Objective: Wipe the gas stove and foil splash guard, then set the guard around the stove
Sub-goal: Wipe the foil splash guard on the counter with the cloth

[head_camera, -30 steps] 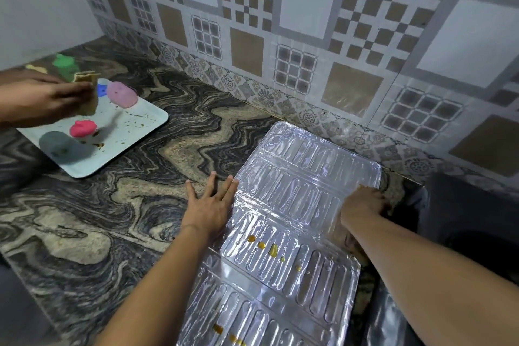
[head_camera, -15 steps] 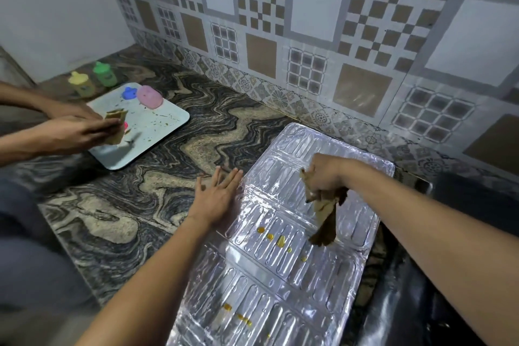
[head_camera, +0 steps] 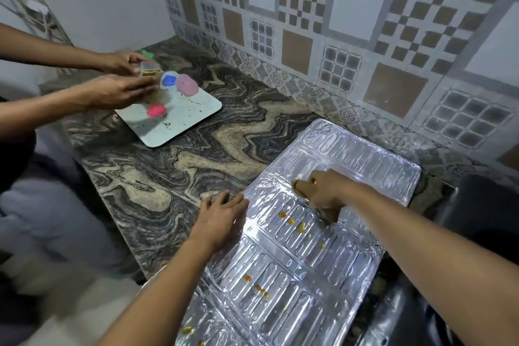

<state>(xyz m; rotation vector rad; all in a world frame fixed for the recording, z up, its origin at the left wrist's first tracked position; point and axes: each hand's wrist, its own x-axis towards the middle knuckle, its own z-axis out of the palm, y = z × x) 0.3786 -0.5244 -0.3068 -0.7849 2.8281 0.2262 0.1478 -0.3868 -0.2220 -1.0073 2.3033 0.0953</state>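
The foil splash guard (head_camera: 351, 154) lies flat and unfolded on the marble counter, ribbed and shiny, with yellow-orange drops in its middle and near panels. My left hand (head_camera: 222, 216) rests flat, fingers spread, on the guard's left edge. My right hand (head_camera: 323, 191) is closed on a brown cloth (head_camera: 328, 212), which hangs down and touches the foil just right of the yellow drops. The black gas stove (head_camera: 483, 205) shows only as a dark edge at the far right.
Another person's two hands (head_camera: 120, 87) work over a pale tray (head_camera: 191, 115) at the back left, which holds pink, blue and red items. A green bottle (head_camera: 147, 54) stands behind it. The patterned tiled wall (head_camera: 309, 22) runs along the counter's back; the counter's front edge drops off at left.
My right hand came up from the guard's right edge with the brown cloth, then lowered it onto the middle of the foil. The view shifted; the other person's hands moved over the tray.
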